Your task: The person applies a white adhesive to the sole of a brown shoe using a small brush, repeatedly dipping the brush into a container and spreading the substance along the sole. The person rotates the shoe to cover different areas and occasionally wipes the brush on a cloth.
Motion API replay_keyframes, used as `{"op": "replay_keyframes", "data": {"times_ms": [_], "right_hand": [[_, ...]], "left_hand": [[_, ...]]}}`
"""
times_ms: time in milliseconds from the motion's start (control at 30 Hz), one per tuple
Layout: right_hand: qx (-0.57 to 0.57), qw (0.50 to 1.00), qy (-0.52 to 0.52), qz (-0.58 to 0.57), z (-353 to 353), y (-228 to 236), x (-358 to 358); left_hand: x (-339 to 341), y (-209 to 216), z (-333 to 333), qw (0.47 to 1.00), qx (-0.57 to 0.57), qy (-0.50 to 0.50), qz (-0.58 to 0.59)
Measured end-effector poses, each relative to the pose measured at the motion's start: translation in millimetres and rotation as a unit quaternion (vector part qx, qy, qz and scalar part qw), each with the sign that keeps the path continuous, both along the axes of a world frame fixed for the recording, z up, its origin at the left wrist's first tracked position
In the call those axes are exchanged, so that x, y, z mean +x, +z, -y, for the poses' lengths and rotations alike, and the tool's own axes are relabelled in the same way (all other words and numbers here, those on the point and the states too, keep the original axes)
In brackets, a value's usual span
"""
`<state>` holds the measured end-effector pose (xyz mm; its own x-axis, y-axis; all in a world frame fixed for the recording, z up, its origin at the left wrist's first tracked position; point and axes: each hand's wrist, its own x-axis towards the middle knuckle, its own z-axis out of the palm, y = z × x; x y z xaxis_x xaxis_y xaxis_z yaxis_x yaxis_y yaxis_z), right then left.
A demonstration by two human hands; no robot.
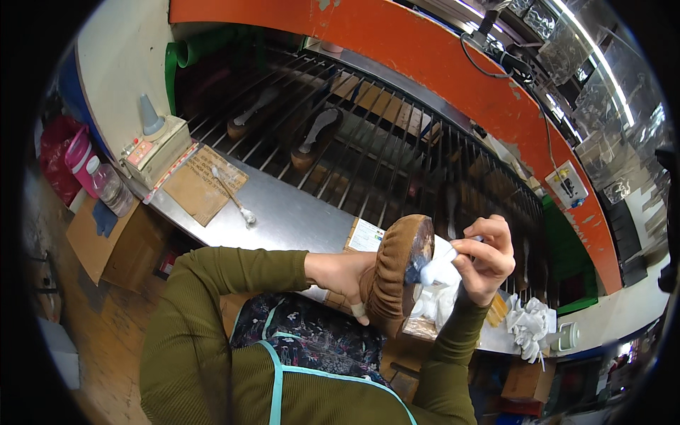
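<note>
A brown suede shoe upper (391, 265) with a gathered edge is held up in front of my body, its underside turned to the right. My left hand (338, 275) grips it from the left, and some of the fingers are hidden behind it. My right hand (489, 258) pinches a thin swab stick whose pale, padded tip (429, 272) is at the shoe's underside. A dark wet-looking patch shows beside that tip. White crumpled material (432, 304) lies just below and behind the right hand's work.
Dark metal bars (354, 134) beyond the bench carry several shoes, one brown shoe (319, 138) among them. On the metal bench (283, 212), another padded stick (232, 195) lies across cardboard (195, 188). White rags (530, 326) and a pale green mug (567, 337) are at right.
</note>
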<state>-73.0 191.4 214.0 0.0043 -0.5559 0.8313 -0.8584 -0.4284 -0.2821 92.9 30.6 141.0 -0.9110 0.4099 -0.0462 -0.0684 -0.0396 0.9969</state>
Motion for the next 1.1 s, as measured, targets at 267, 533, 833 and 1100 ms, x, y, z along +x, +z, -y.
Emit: {"op": "replay_keyframes", "data": {"times_ms": [267,533,833,1100], "right_hand": [[0.035,0.987,-0.012,0.159,1.1,-30.0,-13.3],[0.097,0.887,-0.265,0.365,-110.9,-152.1,15.3],[0.207,0.789,-0.579,-0.001,-140.2,-188.1,31.0],[0.278,0.785,-0.540,0.121,-151.3,-178.7,23.2]], "left_hand": [[6.4,-15.1,-9.9,0.993,0.054,-0.053,0.092],[12.6,-77.6,-5.2,0.935,0.292,0.123,0.157],[-7.1,-122.7,21.9,0.767,0.638,0.044,-0.040],[-6.5,-83.3,9.5,0.818,0.568,0.089,0.002]]}}
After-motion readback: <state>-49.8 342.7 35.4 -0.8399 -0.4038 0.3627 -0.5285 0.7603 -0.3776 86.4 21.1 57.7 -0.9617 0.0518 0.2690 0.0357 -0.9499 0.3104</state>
